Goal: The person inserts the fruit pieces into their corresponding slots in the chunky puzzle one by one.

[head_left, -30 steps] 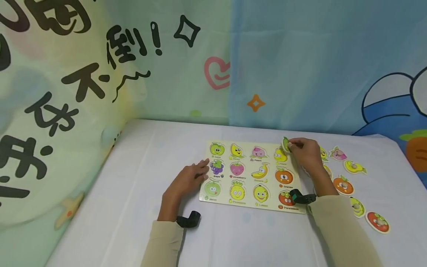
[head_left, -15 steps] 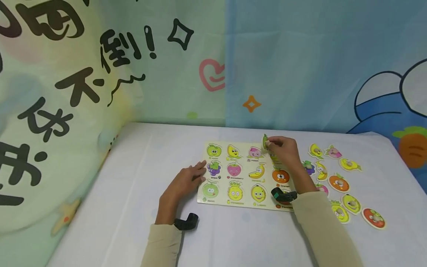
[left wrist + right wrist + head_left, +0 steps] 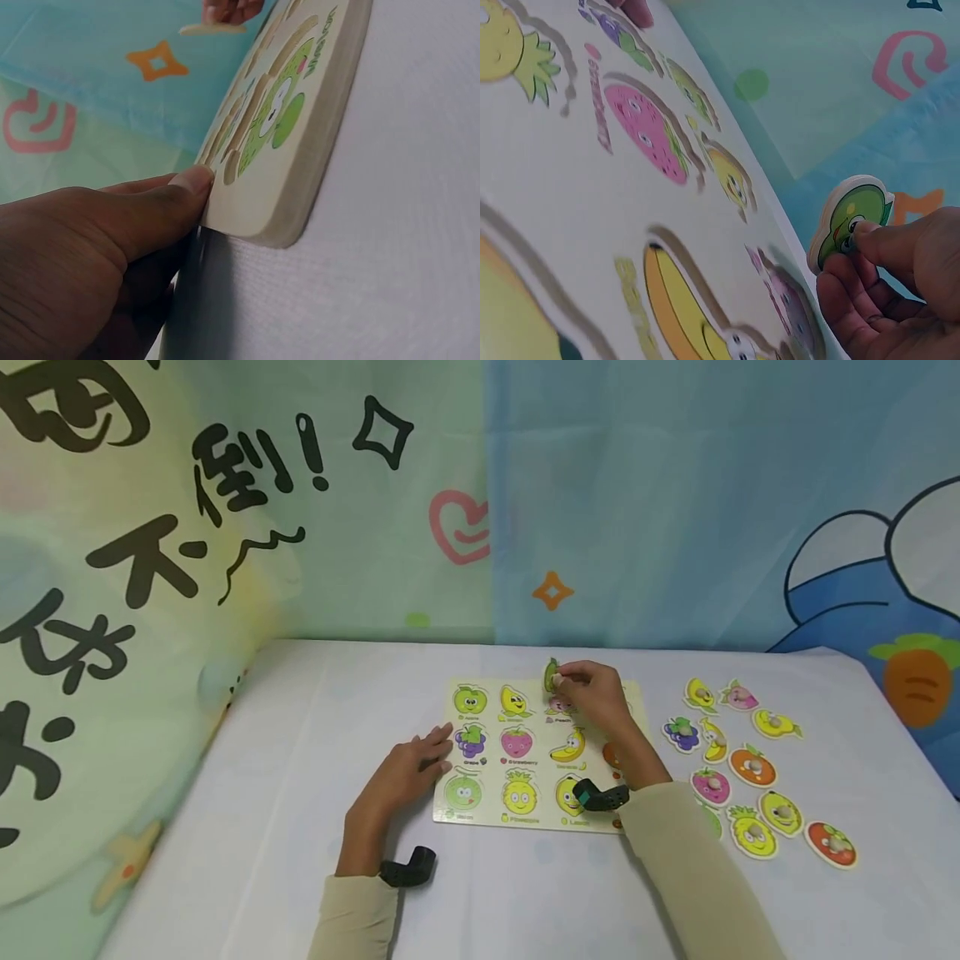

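Movement noted since the earlier frames: the right hand (image 3: 596, 693), carrying the green fruit piece (image 3: 551, 675), has shifted leftward from the far right corner of the puzzle board (image 3: 489, 797) along its far edge. Current location of the piece: at the tips of the right fingers, raised, tilted on edge, apart from the peach picture (image 3: 786, 304) near those fingers.

Handling assessment: flat, thick and pale-edged, the piece is probably wood; judged light, stiff and not fragile, its printed face perhaps slightly slick. Recommended hold: the middle of the face, where loose pieces (image 3: 752, 768) on the desk (image 3: 300, 760), right of these fingers, show 1 small knob each. Whether the held piece has 1 cannot be confirmed; the fingers cover that area. The rim should serve as second choice.

Pose: the right forearm reaches forward and leftward across the board; fingers clamped on the piece, thumb against its printed face. The left hand (image 3: 408, 768) lies at the board's left edge, fingers extended and somewhat apart, tips touching that edge, likely steadying it. The board lies right of the left fingers.
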Demonstrator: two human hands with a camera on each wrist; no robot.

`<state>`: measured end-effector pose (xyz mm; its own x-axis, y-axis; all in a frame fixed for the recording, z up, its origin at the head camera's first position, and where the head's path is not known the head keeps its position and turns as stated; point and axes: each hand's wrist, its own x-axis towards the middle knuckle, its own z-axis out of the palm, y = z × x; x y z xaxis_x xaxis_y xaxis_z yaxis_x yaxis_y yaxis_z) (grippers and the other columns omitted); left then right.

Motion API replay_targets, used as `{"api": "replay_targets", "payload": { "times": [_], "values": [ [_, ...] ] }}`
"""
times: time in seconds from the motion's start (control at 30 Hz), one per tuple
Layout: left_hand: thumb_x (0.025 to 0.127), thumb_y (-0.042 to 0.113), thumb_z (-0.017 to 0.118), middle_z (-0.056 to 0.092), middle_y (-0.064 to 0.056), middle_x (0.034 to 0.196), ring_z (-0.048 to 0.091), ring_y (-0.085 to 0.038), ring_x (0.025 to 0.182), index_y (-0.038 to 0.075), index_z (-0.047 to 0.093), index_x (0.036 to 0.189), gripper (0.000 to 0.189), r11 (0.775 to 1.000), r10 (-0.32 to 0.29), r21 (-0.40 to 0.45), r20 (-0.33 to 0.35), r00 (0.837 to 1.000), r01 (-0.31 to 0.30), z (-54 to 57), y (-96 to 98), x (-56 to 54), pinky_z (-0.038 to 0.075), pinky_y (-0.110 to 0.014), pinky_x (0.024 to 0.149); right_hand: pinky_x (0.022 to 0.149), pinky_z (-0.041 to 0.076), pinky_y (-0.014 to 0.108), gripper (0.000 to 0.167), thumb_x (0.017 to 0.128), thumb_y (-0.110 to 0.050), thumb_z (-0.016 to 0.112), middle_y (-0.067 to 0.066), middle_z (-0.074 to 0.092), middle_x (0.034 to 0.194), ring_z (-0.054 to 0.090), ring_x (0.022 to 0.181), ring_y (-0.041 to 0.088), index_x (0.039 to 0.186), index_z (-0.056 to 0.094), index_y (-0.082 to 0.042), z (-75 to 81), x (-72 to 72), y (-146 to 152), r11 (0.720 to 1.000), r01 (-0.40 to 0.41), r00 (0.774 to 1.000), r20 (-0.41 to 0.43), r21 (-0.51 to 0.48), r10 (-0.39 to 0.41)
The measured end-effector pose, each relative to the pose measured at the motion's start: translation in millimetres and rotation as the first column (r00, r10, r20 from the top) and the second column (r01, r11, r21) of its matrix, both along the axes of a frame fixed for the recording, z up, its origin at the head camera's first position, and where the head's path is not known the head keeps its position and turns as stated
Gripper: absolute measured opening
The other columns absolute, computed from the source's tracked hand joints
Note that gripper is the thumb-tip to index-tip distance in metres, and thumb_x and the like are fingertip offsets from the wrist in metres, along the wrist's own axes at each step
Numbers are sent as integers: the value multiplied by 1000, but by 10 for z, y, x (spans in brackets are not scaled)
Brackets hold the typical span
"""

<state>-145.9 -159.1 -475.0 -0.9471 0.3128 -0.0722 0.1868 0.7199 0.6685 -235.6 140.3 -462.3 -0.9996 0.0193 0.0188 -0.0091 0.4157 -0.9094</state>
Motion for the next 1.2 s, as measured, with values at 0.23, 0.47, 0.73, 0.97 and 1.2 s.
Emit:
{"api": "replay_targets", "payload": {
  "times": [0.23, 0.47, 0.73, 0.97, 1.2],
  "values": [
    [95, 16, 64, 41, 11, 148, 31, -15, 140, 10, 58, 135, 41, 1000, 18, 16, 0, 1000, -18, 16, -10, 1, 21, -39, 117, 70, 53, 29, 24, 95, -19, 64, 12, 66, 98, 64, 84, 24, 112, 68, -3, -1, -49, -216, 999, -42, 998, 43, 1, 42],
    [95, 17, 64, 40, 11, 148, 30, -22, 141, 10, 58, 135, 41, 999, 25, 27, 14, 1000, -26, 25, -5, 2, 22, -41, 117, 74, 54, 29, 24, 94, -18, 65, 12, 68, 96, 65, 86, 23, 109, 69, -1, 10, -46, -416, 996, -85, 993, 77, 5, 84],
    [96, 19, 63, 39, 12, 149, 29, -30, 141, 11, 57, 136, 41, 1000, 16, 5, 28, 999, -17, 4, -27, -3, 23, -43, 116, 71, 53, 28, 20, 93, -16, 66, 12, 68, 93, 64, 81, 22, 105, 70, -1, -18, -42, -689, 989, -142, 984, 98, -42, 145],
    [96, 19, 62, 39, 11, 149, 30, -27, 141, 10, 57, 136, 41, 1000, -6, 21, 12, 1000, 6, -5, -53, 5, 22, -42, 117, 71, 51, 29, 18, 93, -19, 66, 8, 67, 94, 60, 82, 20, 104, 71, -5, -58, -51, -897, 982, -187, 975, 118, -6, 186],
    [97, 16, 62, 39, 8, 150, 31, -16, 140, 7, 56, 136, 41, 998, -46, 38, -10, 999, 47, 8, -52, -11, 21, -39, 117, 72, 51, 32, 16, 93, -16, 66, 9, 68, 93, 61, 82, 21, 102, 71, -4, -5, -57, -965, 975, -201, 976, 100, 90, 192]
  ]
}}
